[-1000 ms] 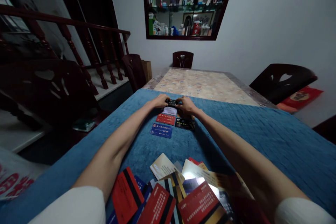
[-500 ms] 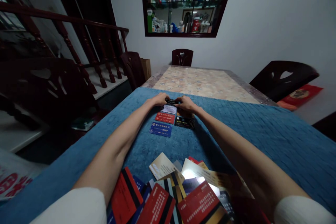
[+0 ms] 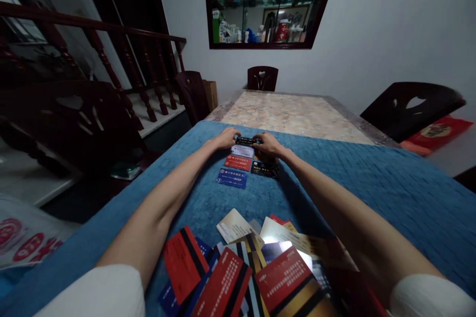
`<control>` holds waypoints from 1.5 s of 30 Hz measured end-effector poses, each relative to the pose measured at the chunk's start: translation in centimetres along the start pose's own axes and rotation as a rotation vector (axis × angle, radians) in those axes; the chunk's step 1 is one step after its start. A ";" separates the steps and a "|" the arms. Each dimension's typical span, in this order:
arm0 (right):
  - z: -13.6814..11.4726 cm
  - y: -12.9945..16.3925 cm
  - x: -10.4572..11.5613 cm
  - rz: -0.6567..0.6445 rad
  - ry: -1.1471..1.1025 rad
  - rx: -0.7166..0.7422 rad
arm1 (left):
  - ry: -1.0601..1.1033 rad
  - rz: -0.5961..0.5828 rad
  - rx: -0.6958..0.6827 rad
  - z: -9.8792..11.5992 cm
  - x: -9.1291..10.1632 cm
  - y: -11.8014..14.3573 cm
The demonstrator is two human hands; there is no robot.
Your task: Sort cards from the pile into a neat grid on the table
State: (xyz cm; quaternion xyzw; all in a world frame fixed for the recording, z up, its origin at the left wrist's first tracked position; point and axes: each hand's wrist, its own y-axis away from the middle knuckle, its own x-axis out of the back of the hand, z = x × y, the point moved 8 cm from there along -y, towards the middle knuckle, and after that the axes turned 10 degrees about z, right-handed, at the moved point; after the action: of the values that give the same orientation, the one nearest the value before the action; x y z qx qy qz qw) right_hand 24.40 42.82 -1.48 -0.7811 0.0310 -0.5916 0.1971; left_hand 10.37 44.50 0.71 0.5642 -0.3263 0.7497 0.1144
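Note:
At the far end of a column of cards, a black card with light print lies between my two hands. My left hand has its curled fingers at the card's left end. Its right end is pinched by my right hand. Nearest below it is a silvery white card, followed by a red card and a blue card. Beside the red one, under my right wrist, lies a black VIP card. An orange-gold card is mostly hidden by my right hand.
Close to me is a loose, overlapping pile of cards, including red cards, a cream card and gold ones. A blue cloth covers the near part of the patterned table. Dark chairs stand around it.
My fingers have spread slightly outward along the black card, so more of its face shows. The camera view has shifted a little; the other cards keep their arrangement.

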 end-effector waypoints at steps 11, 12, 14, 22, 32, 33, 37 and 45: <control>-3.9 4.7 3.7 0.107 -0.007 0.013 | 0.064 0.104 -0.128 1.7 4.5 7.0; -4.5 5.3 4.0 0.116 -0.014 0.033 | 0.068 0.118 -0.150 2.1 4.8 7.9; -5.8 6.5 4.5 0.130 -0.028 0.074 | 0.067 0.142 -0.182 2.7 5.5 9.7; -11.6 12.2 5.3 0.068 -0.115 0.250 | 0.147 0.183 -0.235 5.8 8.5 17.8; -19.0 20.2 7.0 0.010 -0.174 0.439 | 0.262 0.033 -0.110 7.0 11.2 24.4; -19.7 20.9 7.2 0.009 -0.172 0.453 | 0.272 -0.004 -0.092 6.9 11.3 24.8; -22.5 23.5 7.9 -0.022 -0.139 0.548 | 0.316 -0.178 -0.036 6.6 11.4 26.3; -25.7 25.6 7.4 -0.120 -0.040 0.560 | 0.346 -0.386 -0.087 6.8 10.4 28.5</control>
State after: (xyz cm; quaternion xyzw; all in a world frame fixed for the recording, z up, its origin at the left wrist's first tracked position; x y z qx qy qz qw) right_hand 7.30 10.19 2.20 -0.7081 -0.1839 -0.5723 0.3705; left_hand -3.28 16.53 1.04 0.4739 -0.2203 0.7847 0.3335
